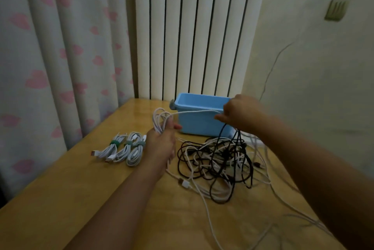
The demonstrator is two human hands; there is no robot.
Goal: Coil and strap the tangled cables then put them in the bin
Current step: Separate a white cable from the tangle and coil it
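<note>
The left hand (162, 140) grips a partly wound white cable coil (160, 119), fingers curled round its loops. The right hand (238, 114) pinches the same cable's taut run in front of the blue bin (199, 106). A black-and-white tangle (218, 160) lies on the desk (81, 199); three strapped coils (123, 148) lie left.
</note>
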